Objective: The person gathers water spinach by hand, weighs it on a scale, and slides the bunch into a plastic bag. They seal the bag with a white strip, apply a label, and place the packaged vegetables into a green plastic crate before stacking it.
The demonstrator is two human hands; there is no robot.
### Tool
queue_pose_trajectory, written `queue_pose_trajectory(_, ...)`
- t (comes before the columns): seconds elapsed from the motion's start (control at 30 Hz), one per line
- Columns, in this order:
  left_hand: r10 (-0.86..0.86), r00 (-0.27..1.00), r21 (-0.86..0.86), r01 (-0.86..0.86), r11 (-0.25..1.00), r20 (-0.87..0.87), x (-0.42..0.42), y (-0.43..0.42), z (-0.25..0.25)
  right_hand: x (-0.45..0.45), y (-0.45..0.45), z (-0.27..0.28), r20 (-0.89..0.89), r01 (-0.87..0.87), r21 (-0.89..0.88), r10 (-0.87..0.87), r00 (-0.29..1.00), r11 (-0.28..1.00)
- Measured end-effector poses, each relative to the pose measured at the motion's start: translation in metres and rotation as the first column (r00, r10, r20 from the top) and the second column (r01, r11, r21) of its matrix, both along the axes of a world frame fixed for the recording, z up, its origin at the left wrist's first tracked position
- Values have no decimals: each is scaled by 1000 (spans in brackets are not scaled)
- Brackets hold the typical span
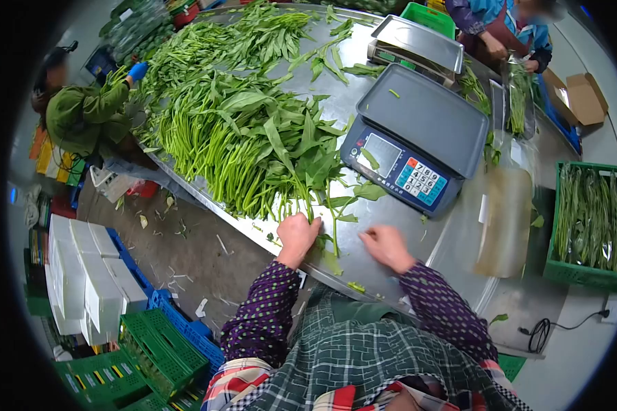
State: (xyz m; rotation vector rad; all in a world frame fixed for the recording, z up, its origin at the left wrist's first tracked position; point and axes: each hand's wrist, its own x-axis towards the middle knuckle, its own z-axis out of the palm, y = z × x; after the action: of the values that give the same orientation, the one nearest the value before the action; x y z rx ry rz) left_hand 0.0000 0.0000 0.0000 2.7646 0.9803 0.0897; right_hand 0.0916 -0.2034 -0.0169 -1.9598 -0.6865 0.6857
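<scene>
A large heap of leafy green stems (219,137) lies on the metal table (363,240), cut ends toward me. My left hand (298,236) is closed around a few stems at the near right edge of the heap, leaves hanging above it. To the right, my right hand (385,246) is held over the table, fingers curled, thumb near the index finger; whatever is between them, if anything, is too small to make out. Beyond my right hand stands a digital scale (421,127) with a grey tray, a leaf lying on its display.
A second scale (418,44) stands behind. One co-worker (82,116) reaches into the heap from the left; another (507,34) bags greens at back right. Green crate (583,274) of bagged greens at right; plastic bags (504,222) beside the scale; white boxes (86,274), crates (161,349) lower left.
</scene>
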Motion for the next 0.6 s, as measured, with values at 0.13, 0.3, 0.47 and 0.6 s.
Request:
queue_pose_trajectory(0.13,46,976,-301,21,953,213,-4,10,-29,-4,58,-15,390,99,-388,66,918,916)
queue_pose_trajectory(0.3,230,943,-909,135,395,240,-25,28,3,-4,65,4,-170,184,-61,-192,967,981)
queue_pose_trajectory(0.47,-301,896,-449,427,785,325,-17,13,1,-27,85,36,-490,223,-38,-213,845,974)
queue_pose_trajectory(0.6,-471,813,-606,574,550,342,-22,25,37,-23,86,21,-338,270,1,-254,906,963)
